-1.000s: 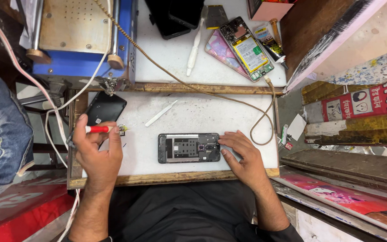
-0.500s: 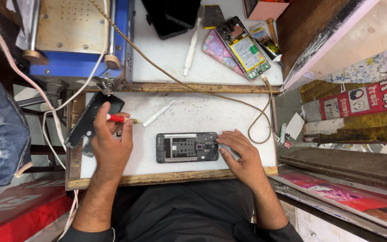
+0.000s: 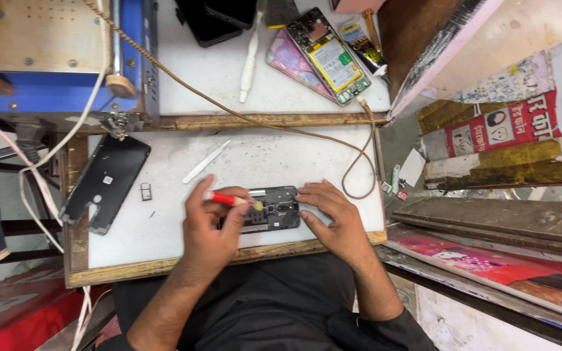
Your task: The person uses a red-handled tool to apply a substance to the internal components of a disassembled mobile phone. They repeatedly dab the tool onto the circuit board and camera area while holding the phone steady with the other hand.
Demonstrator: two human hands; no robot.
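Head view: an opened phone (image 3: 274, 209) lies flat on the white work board (image 3: 164, 227), near its front edge, long axis running left to right across the person's body, exposed internals facing up. The left hand (image 3: 209, 224) has its fingers closed around a red-handled screwdriver (image 3: 229, 199), whose tip points right and meets the phone's upper left area. The right hand (image 3: 330, 211) rests with fingers spread and pressed on the phone's right end, bracing it. The phone appears light, rigid and thin, with fragile exposed boards; it is best held by its outer edges, not by the components. A detached black back cover (image 3: 104, 182) lies well apart at the board's left, a small metal tray part (image 3: 145, 191) just beside it, and a white pry tool (image 3: 207, 162) lies above.
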